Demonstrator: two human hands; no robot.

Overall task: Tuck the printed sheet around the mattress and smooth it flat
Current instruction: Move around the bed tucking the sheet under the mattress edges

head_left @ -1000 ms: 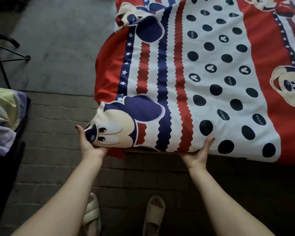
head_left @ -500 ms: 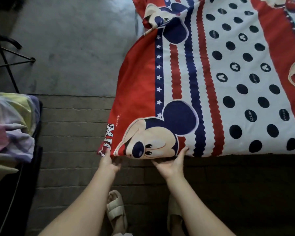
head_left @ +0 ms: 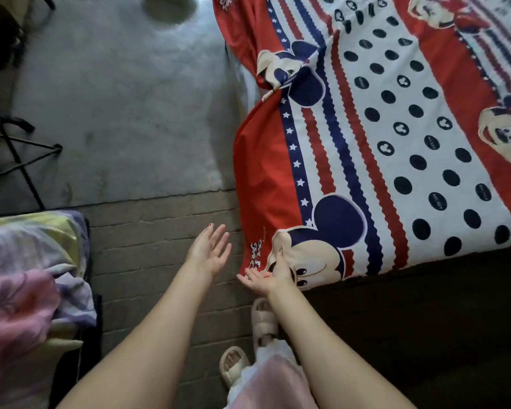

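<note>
Red printed sheet lies bunched; both hands, left and right, spread, holding nothing.

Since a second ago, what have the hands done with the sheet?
Both let go. The left hand came off the red, white and blue cartoon-print sheet and hangs open over the brick floor; the right hand slid left to the corner, palm up. The sheet still hangs untucked.

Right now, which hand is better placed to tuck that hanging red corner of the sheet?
Probably the right hand: it is palm-up at the printed sheet's near corner, by the hanging red edge. The left hand is open above the brick floor, apart from the fabric.
</note>
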